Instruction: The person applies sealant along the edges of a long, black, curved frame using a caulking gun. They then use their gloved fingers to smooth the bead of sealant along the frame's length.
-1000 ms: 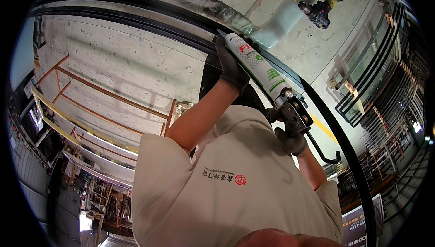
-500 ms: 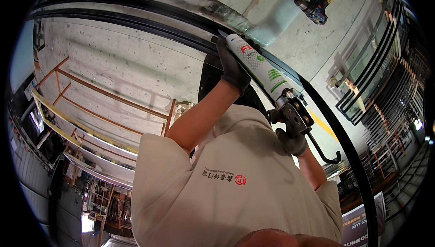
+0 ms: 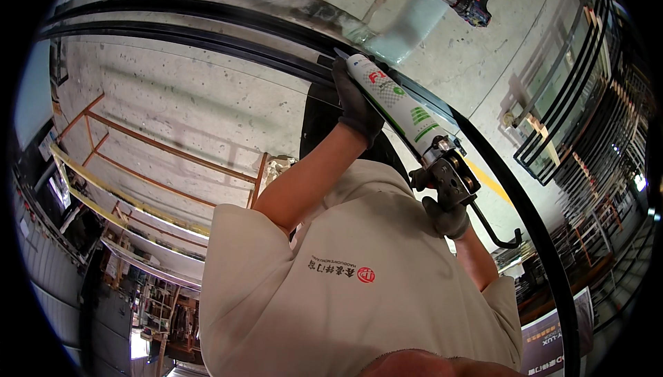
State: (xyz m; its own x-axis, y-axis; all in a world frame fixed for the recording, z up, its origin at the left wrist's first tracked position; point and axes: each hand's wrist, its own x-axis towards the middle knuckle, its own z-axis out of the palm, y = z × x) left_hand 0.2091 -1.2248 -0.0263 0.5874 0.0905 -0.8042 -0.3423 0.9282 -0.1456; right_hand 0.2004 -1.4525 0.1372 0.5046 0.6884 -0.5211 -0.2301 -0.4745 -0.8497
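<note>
A caulking gun (image 3: 450, 178) with a white, green and red sealant tube (image 3: 392, 92) lies slantwise in front of my chest. My right hand (image 3: 445, 218), in a dark glove, is closed at the gun's rear, partly hidden by the metal mechanism. Also in a dark glove, my left hand (image 3: 356, 104) supports the tube near its front end, its fingers partly hidden behind it. The nozzle tip is close to a corner of a black frame (image 3: 494, 159); whether they touch I cannot tell. A hooked rod sticks out from the gun's back.
A cordless drill (image 3: 475, 5) lies on the concrete floor (image 3: 193, 66) beyond the frame. To the left is a rust-brown metal rack (image 3: 173, 142). Several long black profiles (image 3: 577, 90) are stacked at the right, by a printed board (image 3: 559, 335).
The view has shifted slightly, so the drill and the frame sit a little differently. My hands keep the same grip on the caulking gun, which has barely moved.
</note>
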